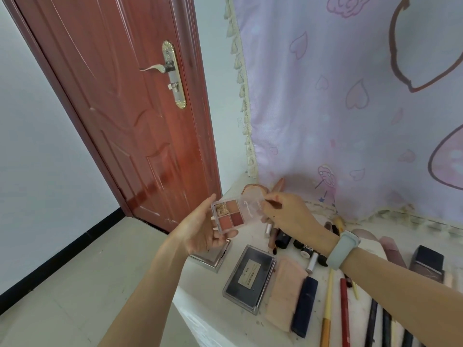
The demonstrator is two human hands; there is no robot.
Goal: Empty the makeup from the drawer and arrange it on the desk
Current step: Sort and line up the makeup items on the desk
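Left hand (200, 231): holds the four-colour eyeshadow palette (229, 213) from below, above the desk (213, 296).
Right hand (288, 214): pinches its clear lid (251, 205).

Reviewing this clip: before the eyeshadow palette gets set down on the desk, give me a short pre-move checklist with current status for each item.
1. Palette held securely: ok. The left hand holds the eyeshadow palette from below.
2. Palette lid closed: not ok. The clear lid is swung open, and the right hand pinches its edge.
3. Palette clear of the desk: ok. It is held above the desk corner.
4. Free spot to land: cannot tell. The black compact and silver-edged case already lie below.
5. Drawer emptied: cannot tell. No drawer is in view.
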